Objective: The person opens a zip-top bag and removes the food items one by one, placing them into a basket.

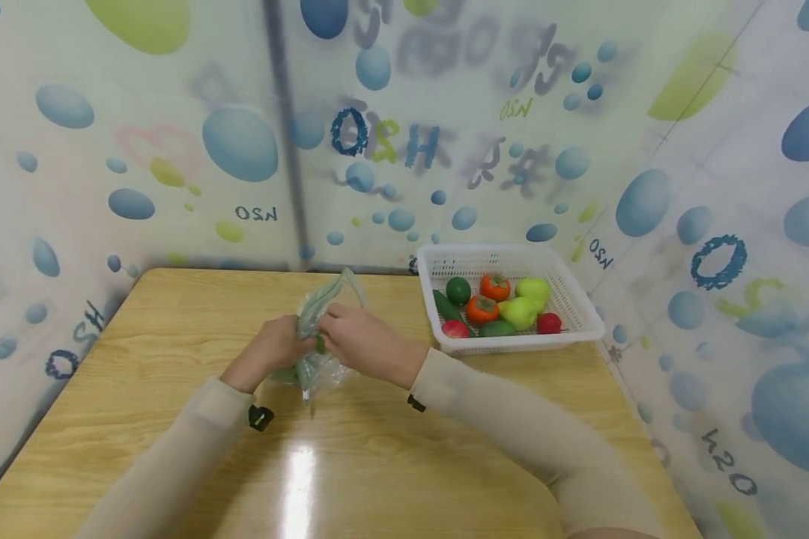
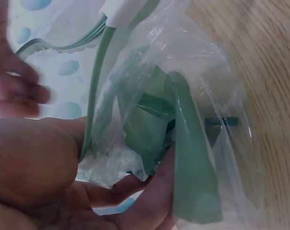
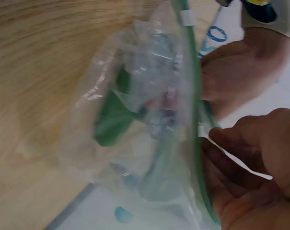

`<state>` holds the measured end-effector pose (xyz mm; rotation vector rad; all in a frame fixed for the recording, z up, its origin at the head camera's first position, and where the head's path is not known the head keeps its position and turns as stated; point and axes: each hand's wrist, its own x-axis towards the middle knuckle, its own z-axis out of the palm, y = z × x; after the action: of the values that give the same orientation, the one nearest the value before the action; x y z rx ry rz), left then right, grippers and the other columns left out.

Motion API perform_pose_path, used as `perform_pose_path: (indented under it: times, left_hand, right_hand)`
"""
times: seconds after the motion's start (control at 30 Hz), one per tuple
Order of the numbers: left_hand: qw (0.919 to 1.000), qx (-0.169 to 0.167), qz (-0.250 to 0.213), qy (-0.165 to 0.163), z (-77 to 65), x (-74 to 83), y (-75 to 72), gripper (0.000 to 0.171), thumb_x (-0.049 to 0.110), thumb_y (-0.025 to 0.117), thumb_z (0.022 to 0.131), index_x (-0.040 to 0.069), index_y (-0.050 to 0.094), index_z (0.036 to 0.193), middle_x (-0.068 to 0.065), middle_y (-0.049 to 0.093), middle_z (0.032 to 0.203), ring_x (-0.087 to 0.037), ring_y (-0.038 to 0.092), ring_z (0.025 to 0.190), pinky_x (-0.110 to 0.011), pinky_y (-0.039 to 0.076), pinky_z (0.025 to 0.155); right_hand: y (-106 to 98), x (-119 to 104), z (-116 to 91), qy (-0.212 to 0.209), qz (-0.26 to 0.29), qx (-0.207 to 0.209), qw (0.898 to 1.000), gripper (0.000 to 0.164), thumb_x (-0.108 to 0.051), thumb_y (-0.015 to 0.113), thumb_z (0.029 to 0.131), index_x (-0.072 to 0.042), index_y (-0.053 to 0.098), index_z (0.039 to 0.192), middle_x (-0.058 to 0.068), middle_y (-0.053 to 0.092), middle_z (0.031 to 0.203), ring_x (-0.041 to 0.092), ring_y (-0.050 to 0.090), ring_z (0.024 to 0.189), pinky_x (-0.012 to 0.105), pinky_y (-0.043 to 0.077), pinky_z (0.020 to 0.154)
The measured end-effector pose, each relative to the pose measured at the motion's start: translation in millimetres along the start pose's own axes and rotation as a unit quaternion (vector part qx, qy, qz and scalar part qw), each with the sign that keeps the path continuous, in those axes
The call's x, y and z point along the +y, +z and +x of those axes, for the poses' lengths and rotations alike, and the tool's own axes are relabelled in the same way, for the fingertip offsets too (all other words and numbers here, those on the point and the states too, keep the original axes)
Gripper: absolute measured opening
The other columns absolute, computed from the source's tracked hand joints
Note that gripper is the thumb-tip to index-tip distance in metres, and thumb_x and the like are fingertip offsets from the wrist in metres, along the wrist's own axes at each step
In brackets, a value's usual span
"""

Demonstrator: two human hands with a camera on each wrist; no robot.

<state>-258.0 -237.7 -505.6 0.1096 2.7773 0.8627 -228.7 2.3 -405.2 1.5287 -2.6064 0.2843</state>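
Note:
Between my two hands is a clear plastic zip bag (image 1: pixel 313 370) with a green zip edge (image 2: pixel 98 81) and a white slider (image 2: pixel 123 12). My left hand (image 1: pixel 276 350) grips the bag at its side, its fingers bent under and around the plastic in the left wrist view. At the bag's mouth, the fingertips of my right hand (image 1: pixel 367 340) pinch the upper edge. The right wrist view shows the right thumb and fingers beside the green zip edge. Pale and dark green shapes (image 3: pixel 113 120) show through the plastic, partly hidden by folds and glare.
A white perforated basket (image 1: pixel 583 326) stands at the back right of the wooden table (image 1: pixel 175 329). Inside are persimmons (image 1: pixel 482 308), green pears or apples (image 1: pixel 520 313), a cucumber (image 1: pixel 448 307), avocado-like green items and red fruit (image 1: pixel 549 323). Patterned walls rise behind and beside the table.

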Motion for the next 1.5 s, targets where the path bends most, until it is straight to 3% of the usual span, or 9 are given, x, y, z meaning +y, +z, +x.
perform_pose_path:
  times: [0.1, 0.2, 0.33, 0.43, 0.7, 0.9, 1.1, 1.33, 1.5]
  left_hand:
    - [0.9999, 0.007, 0.005, 0.008, 19.5, -25.2, 14.9, 0.039, 0.035, 0.073, 0.107, -0.003, 0.069, 0.116, -0.017, 0.076, 0.099, -0.026, 0.071, 0.081, -0.038, 0.059, 0.065]
    - [0.9998, -0.001, 0.004, 0.02, 17.3, -24.6, 15.4, 0.044, 0.035, 0.071, 0.11, -0.007, 0.069, 0.122, -0.022, 0.078, 0.104, -0.03, 0.073, 0.083, -0.041, 0.06, 0.068]
    - [0.9994, -0.028, -0.02, 0.007, -9.0, 7.7, -1.2, 0.049, 0.029, 0.069, 0.113, -0.015, 0.064, 0.136, -0.031, 0.077, 0.118, -0.035, 0.075, 0.093, -0.045, 0.064, 0.076]
    - [0.9988, -0.037, -0.031, 0.005, -16.6, 15.7, -6.1, 0.051, 0.026, 0.066, 0.113, -0.018, 0.061, 0.139, -0.033, 0.075, 0.119, -0.034, 0.074, 0.093, -0.043, 0.063, 0.076]
    - [0.9994, -0.019, -0.024, 0.016, 6.0, -16.0, 13.0, 0.046, 0.025, 0.062, 0.114, -0.016, 0.061, 0.135, -0.029, 0.073, 0.114, -0.035, 0.07, 0.089, -0.043, 0.061, 0.072]
    - [0.9995, 0.006, -0.029, 0.011, 17.7, -24.8, 18.6, 0.052, 0.025, 0.064, 0.111, -0.014, 0.06, 0.144, -0.03, 0.074, 0.124, -0.032, 0.071, 0.094, -0.042, 0.06, 0.073]
    - [0.9981, -0.001, -0.052, 0.033, 16.8, -20.5, 18.9, 0.052, 0.027, 0.061, 0.114, -0.014, 0.058, 0.148, -0.023, 0.074, 0.118, -0.026, 0.068, 0.088, -0.041, 0.058, 0.07]
    - [0.9978, 0.001, -0.056, 0.037, 11.0, -13.9, 17.9, 0.046, 0.026, 0.059, 0.115, -0.011, 0.058, 0.141, -0.018, 0.071, 0.107, -0.027, 0.066, 0.083, -0.042, 0.057, 0.067]
    - [0.9989, -0.004, -0.041, 0.022, -27.2, 32.1, -7.1, 0.041, 0.016, 0.058, 0.112, -0.017, 0.057, 0.138, -0.029, 0.072, 0.115, -0.034, 0.07, 0.092, -0.046, 0.061, 0.076]
  right_hand:
    - [15, 3, 7, 0.026, -0.015, -0.024, 0.999, 0.024, -0.012, 0.067, 0.119, -0.002, 0.079, 0.137, 0.01, 0.081, 0.131, 0.019, 0.082, 0.115, 0.023, 0.066, 0.098]
    - [30, 7, 12, 0.056, 0.001, -0.034, 0.998, 0.024, -0.007, 0.069, 0.116, 0.0, 0.079, 0.137, 0.012, 0.084, 0.132, 0.022, 0.083, 0.119, 0.027, 0.067, 0.101]
    - [48, 10, 18, 0.109, 0.051, -0.048, 0.992, 0.023, -0.007, 0.073, 0.114, 0.001, 0.078, 0.135, 0.012, 0.086, 0.129, 0.023, 0.084, 0.119, 0.026, 0.067, 0.1]
    - [59, 10, 22, 0.146, 0.073, -0.069, 0.984, 0.026, -0.014, 0.077, 0.114, -0.001, 0.076, 0.136, 0.011, 0.085, 0.129, 0.021, 0.084, 0.117, 0.024, 0.067, 0.096]
    - [97, 28, 30, 0.185, 0.092, -0.087, 0.974, 0.025, -0.027, 0.079, 0.113, -0.007, 0.074, 0.127, 0.003, 0.081, 0.111, 0.01, 0.074, 0.094, 0.025, 0.061, 0.077]
    - [79, 25, 26, 0.194, 0.122, -0.117, 0.966, 0.029, -0.029, 0.078, 0.114, -0.005, 0.071, 0.129, 0.004, 0.076, 0.111, 0.011, 0.066, 0.091, 0.024, 0.055, 0.077]
    - [67, 25, 23, 0.176, 0.093, -0.128, 0.972, 0.028, -0.028, 0.079, 0.113, -0.007, 0.073, 0.131, 0.003, 0.074, 0.113, 0.011, 0.058, 0.093, 0.024, 0.045, 0.083]
    - [74, 34, 24, 0.174, 0.101, -0.122, 0.972, 0.025, -0.021, 0.072, 0.114, -0.005, 0.074, 0.132, 0.005, 0.078, 0.114, 0.021, 0.066, 0.103, 0.035, 0.058, 0.09]
    - [56, 26, 17, 0.185, 0.093, -0.113, 0.972, 0.046, -0.017, 0.071, 0.114, -0.005, 0.066, 0.159, 0.01, 0.081, 0.139, 0.026, 0.073, 0.126, 0.037, 0.063, 0.108]
